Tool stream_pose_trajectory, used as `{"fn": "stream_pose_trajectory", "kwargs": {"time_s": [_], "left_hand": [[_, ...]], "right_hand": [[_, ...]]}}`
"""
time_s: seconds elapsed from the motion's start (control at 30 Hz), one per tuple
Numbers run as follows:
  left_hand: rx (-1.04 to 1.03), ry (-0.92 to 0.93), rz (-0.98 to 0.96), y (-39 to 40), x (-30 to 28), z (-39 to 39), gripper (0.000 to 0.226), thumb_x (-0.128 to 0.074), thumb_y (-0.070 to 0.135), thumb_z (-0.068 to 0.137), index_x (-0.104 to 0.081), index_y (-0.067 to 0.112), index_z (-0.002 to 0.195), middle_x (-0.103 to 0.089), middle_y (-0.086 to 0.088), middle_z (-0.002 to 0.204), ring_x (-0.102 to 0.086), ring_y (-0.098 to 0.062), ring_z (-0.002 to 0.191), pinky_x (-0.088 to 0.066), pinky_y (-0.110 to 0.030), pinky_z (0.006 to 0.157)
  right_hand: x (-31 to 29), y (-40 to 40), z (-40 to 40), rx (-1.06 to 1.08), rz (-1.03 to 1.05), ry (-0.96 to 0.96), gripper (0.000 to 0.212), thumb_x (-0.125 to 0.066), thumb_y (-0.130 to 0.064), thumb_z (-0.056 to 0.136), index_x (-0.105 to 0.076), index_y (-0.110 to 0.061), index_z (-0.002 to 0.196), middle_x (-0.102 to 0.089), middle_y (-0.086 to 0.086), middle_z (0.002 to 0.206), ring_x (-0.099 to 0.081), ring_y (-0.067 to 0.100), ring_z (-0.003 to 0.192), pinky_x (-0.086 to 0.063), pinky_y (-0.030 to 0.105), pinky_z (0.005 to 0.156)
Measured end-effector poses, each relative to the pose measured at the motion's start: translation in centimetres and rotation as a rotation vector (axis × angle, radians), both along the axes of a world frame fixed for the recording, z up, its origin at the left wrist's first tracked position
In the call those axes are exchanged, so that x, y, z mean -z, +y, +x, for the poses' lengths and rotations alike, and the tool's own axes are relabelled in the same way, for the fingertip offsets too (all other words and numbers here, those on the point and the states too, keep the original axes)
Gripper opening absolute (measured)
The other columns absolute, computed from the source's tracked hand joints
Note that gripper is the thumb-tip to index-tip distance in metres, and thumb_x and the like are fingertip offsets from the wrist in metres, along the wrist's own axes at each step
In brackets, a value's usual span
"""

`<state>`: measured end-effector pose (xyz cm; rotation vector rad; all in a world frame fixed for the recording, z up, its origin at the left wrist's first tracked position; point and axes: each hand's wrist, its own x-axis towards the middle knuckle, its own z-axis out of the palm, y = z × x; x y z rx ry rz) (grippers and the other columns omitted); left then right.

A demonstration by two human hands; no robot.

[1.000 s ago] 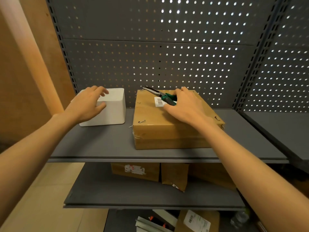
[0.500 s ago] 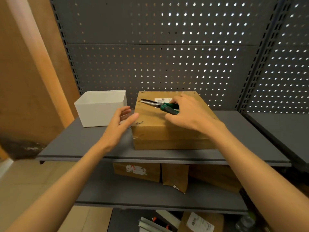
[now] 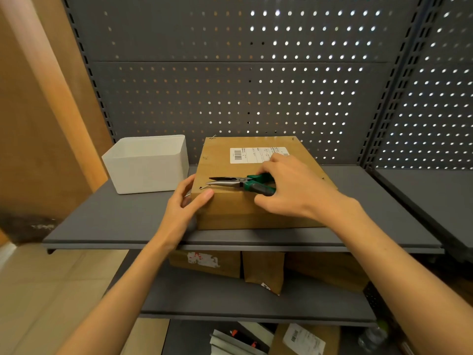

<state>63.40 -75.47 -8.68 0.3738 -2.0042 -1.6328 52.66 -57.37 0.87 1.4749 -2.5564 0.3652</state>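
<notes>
A brown cardboard box with a white shipping label lies flat on the grey shelf. My right hand grips the green handles of long-nose pliers, whose jaws point left and reach a small metal staple at the box's front left corner. My left hand holds that corner, thumb on the top edge and fingers along the left side. More staples stick out of the box's top near its edges.
A white open bin stands left of the box. A perforated grey back panel rises behind. Lower shelves hold several cardboard packages and papers. A wooden wall stands at the left.
My left hand left the white bin and came right to hold the box's front left corner. My right hand brought the pliers forward and left, jaws now at the corner staple.
</notes>
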Motion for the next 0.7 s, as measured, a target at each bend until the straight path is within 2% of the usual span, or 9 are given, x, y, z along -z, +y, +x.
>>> {"fn": "stream_pose_trajectory", "kwargs": {"time_s": [0.2, 0.33, 0.5, 0.6, 0.7], "left_hand": [[0.022, -0.031, 0.039, -0.54, 0.26, 0.01, 0.114, -0.065, 0.085, 0.036, -0.036, 0.036, 0.134, -0.047, 0.011, 0.130, -0.049, -0.004, 0.114, -0.045, -0.014, 0.080], [0.025, -0.036, 0.057, -0.66, 0.40, -0.02, 0.112, -0.066, 0.085, 0.034, -0.037, 0.039, 0.132, -0.049, 0.018, 0.124, -0.050, -0.003, 0.111, -0.045, -0.013, 0.078], [0.009, -0.054, 0.075, -0.82, 0.58, -0.05, 0.121, -0.066, 0.085, 0.032, -0.040, 0.030, 0.136, -0.052, 0.007, 0.127, -0.052, -0.008, 0.114, -0.045, -0.016, 0.081], [0.016, -0.072, 0.076, -0.92, 0.63, -0.01, 0.119, -0.066, 0.085, 0.033, -0.041, 0.030, 0.136, -0.052, 0.005, 0.131, -0.050, -0.010, 0.117, -0.043, -0.017, 0.083], [0.011, -0.075, 0.057, -0.89, 0.69, -0.03, 0.118, -0.064, 0.086, 0.035, -0.042, 0.029, 0.136, -0.052, 0.005, 0.130, -0.050, -0.010, 0.118, -0.042, -0.016, 0.082]], "right_hand": [[0.20, -0.28, 0.03, -0.022, 0.018, 0.078, 0.046, -0.056, -0.044, 0.079, -0.056, -0.020, 0.119, -0.048, -0.003, 0.099, -0.040, 0.016, 0.091, -0.035, 0.027, 0.070], [0.23, -0.14, -0.07, -0.037, 0.019, 0.106, 0.047, -0.055, -0.044, 0.080, -0.056, -0.020, 0.120, -0.053, -0.001, 0.105, -0.042, 0.017, 0.090, -0.037, 0.028, 0.068], [0.11, -0.40, -0.19, -0.058, 0.012, 0.126, 0.048, -0.055, -0.044, 0.079, -0.060, -0.021, 0.120, -0.052, -0.002, 0.096, -0.042, 0.017, 0.086, -0.036, 0.028, 0.066], [0.04, -0.42, -0.24, -0.076, 0.017, 0.115, 0.044, -0.055, -0.044, 0.079, -0.063, -0.021, 0.117, -0.052, -0.001, 0.093, -0.045, 0.018, 0.086, -0.040, 0.029, 0.064], [-0.04, -0.15, -0.49, -0.099, 0.033, 0.113, 0.045, -0.055, -0.044, 0.080, -0.063, -0.022, 0.118, -0.051, 0.000, 0.092, -0.044, 0.017, 0.085, -0.045, 0.032, 0.069]]}}
